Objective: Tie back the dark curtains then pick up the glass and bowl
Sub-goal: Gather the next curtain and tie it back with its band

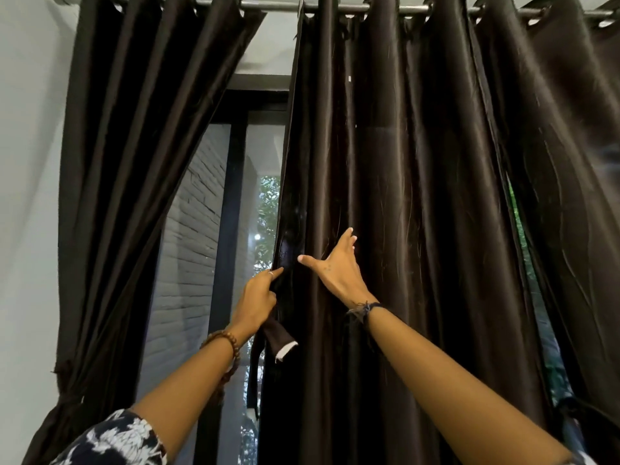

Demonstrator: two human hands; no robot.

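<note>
The left hand (256, 298) grips a dark tie strap (276, 333) at the middle curtain's (402, 213) left edge. The right hand (335, 266) presses flat and open against its folds. The left curtain (127, 162) is tied back.

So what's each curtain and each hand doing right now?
Left curtain: pulled aside, tied back low down.
Middle curtain: hanging loose, not tied.
Right curtain: hanging, lower part out of view.
Tie strap: loose, dangling from the left hand.
Left hand: gripping the middle curtain's edge and the strap.
Right hand: open, fingers spread against the middle curtain.
</note>
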